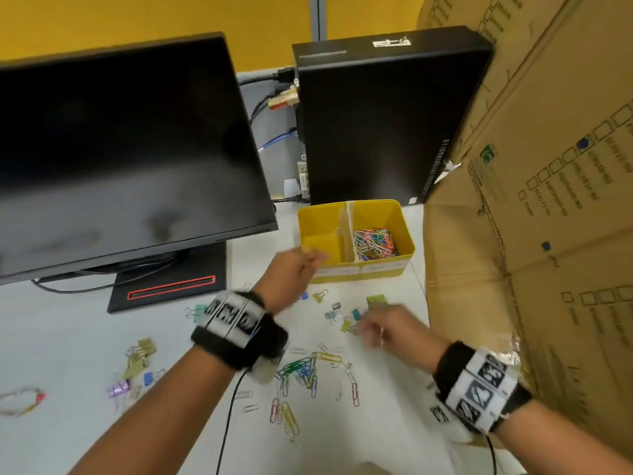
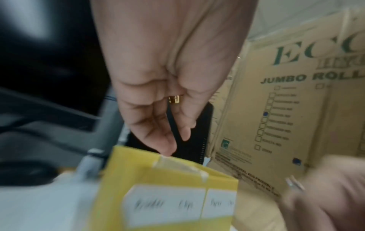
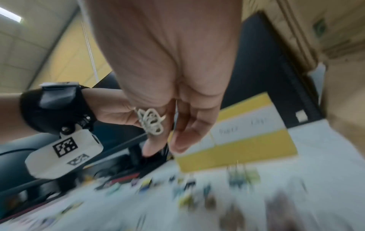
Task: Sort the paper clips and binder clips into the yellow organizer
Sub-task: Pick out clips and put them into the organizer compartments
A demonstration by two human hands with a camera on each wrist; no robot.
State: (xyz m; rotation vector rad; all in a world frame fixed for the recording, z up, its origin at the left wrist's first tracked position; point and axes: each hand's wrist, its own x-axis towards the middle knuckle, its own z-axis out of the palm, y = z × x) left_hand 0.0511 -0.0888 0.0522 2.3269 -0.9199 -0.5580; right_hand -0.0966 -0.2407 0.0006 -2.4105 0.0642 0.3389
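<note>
White table (image 1: 68, 337), yellow organizer (image 1: 407, 231) at back. Left hand (image 1: 291, 269) over organizer's empty left compartment, grip contents unclear. Right hand (image 1: 390, 329) relaxed above binder clips (image 1: 342, 317) before organizer. Release low inside compartment.

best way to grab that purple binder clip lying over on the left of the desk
Take the purple binder clip by its solid coloured body, pinching the two flat faces between thumb and finger, coming from straight above. It lies flat on the desk with bare surface around it. The thin wire handles look too springy and blurred to judge. The left hand is nearer.
</note>
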